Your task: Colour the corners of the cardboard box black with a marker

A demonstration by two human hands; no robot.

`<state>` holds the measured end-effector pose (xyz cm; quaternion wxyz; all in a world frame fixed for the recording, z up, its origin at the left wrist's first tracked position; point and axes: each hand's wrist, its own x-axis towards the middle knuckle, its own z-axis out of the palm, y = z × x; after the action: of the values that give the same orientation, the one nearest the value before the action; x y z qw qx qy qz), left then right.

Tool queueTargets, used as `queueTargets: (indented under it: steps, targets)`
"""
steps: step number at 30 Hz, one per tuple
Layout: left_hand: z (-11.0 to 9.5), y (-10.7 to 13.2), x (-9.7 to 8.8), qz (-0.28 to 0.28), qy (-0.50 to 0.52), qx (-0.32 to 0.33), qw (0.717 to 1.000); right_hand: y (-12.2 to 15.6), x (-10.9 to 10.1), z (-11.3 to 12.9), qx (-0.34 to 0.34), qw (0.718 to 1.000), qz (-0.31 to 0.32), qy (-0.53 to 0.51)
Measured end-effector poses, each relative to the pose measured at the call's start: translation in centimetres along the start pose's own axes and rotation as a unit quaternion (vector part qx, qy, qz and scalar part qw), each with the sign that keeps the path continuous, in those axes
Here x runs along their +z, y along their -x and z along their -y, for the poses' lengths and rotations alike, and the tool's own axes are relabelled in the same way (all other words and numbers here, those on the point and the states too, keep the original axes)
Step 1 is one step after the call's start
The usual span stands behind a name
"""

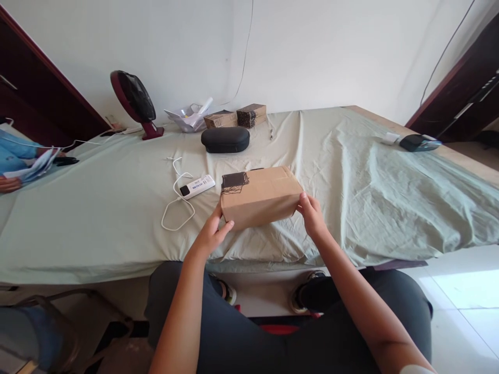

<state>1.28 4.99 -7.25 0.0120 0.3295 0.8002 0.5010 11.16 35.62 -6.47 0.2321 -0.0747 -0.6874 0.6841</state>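
A person's 2 bare hands grip a cardboard box above the near part of a cloth-covered tabletop. The left hand has its fingers clamped on the left end, thumb at the near face's lower corner; the right hand has its fingers clamped on the opposite end, thumb near the upper corner. Holding both ends appears to keep the slightly tilted box steady, its taped top in view, a patch of black tape at the far left corner. Whether its underside touches the cloth cannot be told.

Just left, a white device and its looped cable lie near the left hand, where the cord could snag. Beyond the box sits a black case, in the way of any push straight back, with 2 smaller boxes behind it. A fan stands farther left; at the edge, another person's hand is beside papers.
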Motion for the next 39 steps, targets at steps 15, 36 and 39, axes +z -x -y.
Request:
queueTargets:
  steps: [15,36,39]
  targets:
    - [0.3,-0.1,1.2,-0.026,0.156,-0.014,0.987,0.2,0.6,1.8,-0.043,0.998,0.003,-0.055]
    - [-0.3,0.3,0.5,-0.019,0.076,0.001,0.997,0.8,1.3,0.2,0.005,0.998,-0.048,0.027]
    - [-0.1,0.1,0.9,-0.018,0.089,-0.021,0.996,0.9,1.4,0.7,-0.045,0.998,-0.047,0.020]
